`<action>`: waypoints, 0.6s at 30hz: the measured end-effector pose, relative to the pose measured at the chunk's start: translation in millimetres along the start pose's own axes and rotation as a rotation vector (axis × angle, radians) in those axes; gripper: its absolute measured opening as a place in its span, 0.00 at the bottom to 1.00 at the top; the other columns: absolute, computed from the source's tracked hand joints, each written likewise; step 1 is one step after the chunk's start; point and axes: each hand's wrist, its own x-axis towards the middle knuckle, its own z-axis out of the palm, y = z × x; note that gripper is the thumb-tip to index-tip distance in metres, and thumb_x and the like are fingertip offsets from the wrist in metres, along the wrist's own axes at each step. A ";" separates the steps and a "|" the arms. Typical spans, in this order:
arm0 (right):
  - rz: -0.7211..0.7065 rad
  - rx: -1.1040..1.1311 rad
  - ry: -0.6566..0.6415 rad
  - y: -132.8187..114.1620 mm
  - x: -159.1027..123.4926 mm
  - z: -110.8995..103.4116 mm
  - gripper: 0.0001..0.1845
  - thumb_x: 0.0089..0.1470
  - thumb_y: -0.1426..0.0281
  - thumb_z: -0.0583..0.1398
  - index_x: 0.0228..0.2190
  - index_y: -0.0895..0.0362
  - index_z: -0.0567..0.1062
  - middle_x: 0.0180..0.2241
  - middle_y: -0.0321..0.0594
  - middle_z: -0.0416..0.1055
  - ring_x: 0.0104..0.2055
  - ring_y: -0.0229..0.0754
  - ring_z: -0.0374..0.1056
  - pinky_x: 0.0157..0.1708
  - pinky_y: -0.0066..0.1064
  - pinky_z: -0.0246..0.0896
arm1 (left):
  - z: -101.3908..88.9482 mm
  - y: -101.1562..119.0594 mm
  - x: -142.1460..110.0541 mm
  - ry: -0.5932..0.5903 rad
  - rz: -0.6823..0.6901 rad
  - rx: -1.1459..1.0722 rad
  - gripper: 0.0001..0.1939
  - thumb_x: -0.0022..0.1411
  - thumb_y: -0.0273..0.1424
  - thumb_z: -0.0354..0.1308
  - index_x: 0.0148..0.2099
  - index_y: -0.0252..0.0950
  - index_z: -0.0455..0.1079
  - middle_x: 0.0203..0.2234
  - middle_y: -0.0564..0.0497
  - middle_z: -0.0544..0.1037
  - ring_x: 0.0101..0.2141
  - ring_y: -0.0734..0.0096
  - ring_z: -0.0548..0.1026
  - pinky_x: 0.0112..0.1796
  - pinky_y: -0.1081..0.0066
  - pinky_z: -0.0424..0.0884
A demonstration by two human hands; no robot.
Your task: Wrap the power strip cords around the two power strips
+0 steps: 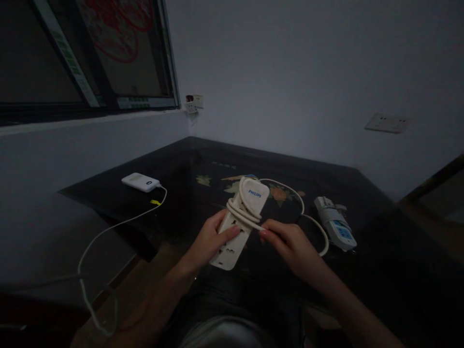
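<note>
A white power strip (227, 253) marked PHILIPS is held tilted above the near side of the dark table. My left hand (213, 237) grips its left edge, thumb over the sockets. White cord (243, 215) is looped several times around the strip's upper half. Pinched between the thumb and fingers of my right hand (286, 244) is the cord, just right of the strip. More of the cord (314, 221) curves across the table to the right, behind my right hand; its end is hidden.
The dark table (174, 164) has a flower pattern. A second power strip (335, 224), wrapped in its cord, lies at the right. At the left lies a white power bank (140, 182) with a white cable (119, 224) running off the edge. Wall sockets (387, 123) are behind.
</note>
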 end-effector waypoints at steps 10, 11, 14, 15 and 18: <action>0.095 0.095 0.241 13.3 -15.3 22.5 0.15 0.56 0.64 0.55 0.20 0.56 0.68 0.18 0.33 0.64 0.21 0.35 0.59 0.21 0.25 0.50 | 11.5 -3.1 -7.5 -0.080 -0.072 -0.150 0.23 0.53 0.40 0.65 0.47 0.33 0.66 0.31 0.46 0.79 0.24 0.67 0.77 0.25 0.73 0.71; 0.118 0.120 0.258 15.2 -14.9 23.9 0.17 0.55 0.63 0.56 0.18 0.56 0.67 0.17 0.33 0.62 0.20 0.34 0.57 0.20 0.25 0.49 | 13.3 -3.4 -8.8 -0.090 -0.070 -0.191 0.23 0.54 0.40 0.64 0.47 0.33 0.65 0.30 0.46 0.79 0.23 0.67 0.77 0.24 0.73 0.71; 0.159 0.234 0.256 21.4 -14.9 23.7 0.21 0.53 0.58 0.57 0.16 0.56 0.66 0.16 0.33 0.61 0.20 0.35 0.56 0.20 0.25 0.49 | 17.5 -5.4 -12.9 -0.130 -0.091 -0.283 0.21 0.56 0.41 0.62 0.46 0.33 0.64 0.29 0.45 0.80 0.23 0.66 0.78 0.23 0.72 0.72; 0.162 0.288 0.242 24.0 -15.7 23.1 0.22 0.52 0.56 0.58 0.16 0.56 0.67 0.16 0.34 0.63 0.21 0.36 0.58 0.21 0.25 0.51 | 18.3 -6.6 -14.0 -0.153 -0.107 -0.309 0.22 0.56 0.41 0.62 0.47 0.33 0.64 0.30 0.44 0.80 0.23 0.66 0.78 0.23 0.72 0.72; 0.177 0.442 0.254 34.2 -19.1 24.1 0.21 0.50 0.51 0.60 0.21 0.57 0.73 0.21 0.38 0.69 0.25 0.39 0.63 0.25 0.27 0.57 | 19.5 -10.7 -15.5 -0.238 -0.140 -0.384 0.26 0.52 0.37 0.66 0.49 0.33 0.63 0.34 0.42 0.80 0.24 0.65 0.78 0.25 0.71 0.73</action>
